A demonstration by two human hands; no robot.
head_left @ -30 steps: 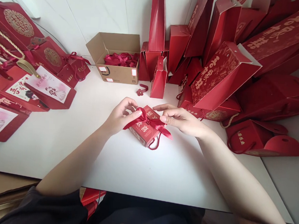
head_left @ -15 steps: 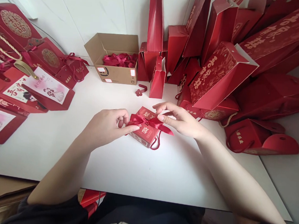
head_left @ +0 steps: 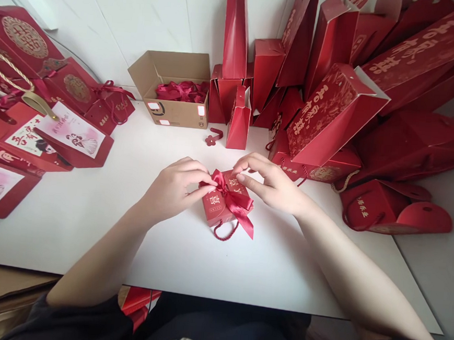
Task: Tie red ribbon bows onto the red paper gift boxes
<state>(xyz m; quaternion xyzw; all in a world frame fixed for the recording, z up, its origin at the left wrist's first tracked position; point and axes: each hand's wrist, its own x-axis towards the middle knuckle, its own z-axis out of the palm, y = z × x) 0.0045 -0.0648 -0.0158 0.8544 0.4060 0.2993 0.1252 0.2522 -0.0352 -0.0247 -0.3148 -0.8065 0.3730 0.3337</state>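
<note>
A small red gift box with pale lettering lies on the white table between my hands. Tied across its top is a shiny red ribbon bow, one tail hanging over the near right corner. My left hand pinches the bow's left loop between thumb and forefinger. At the box's far right edge, my right hand has curved fingers with a gap between thumb and forefinger; whether its tips touch the box is hard to tell. A twisted red cord handle loops out from the box's near side.
Behind stands an open cardboard box of red ribbon bows. A flower-shaped red piece lies in front of it. Red gift boxes are stacked at the right. More decorated red boxes crowd the left side of the table.
The gift box has turned, so its cord handle now points toward me. My left hand has moved right and up onto the bow's loop; my right hand has stayed nearly in place.
</note>
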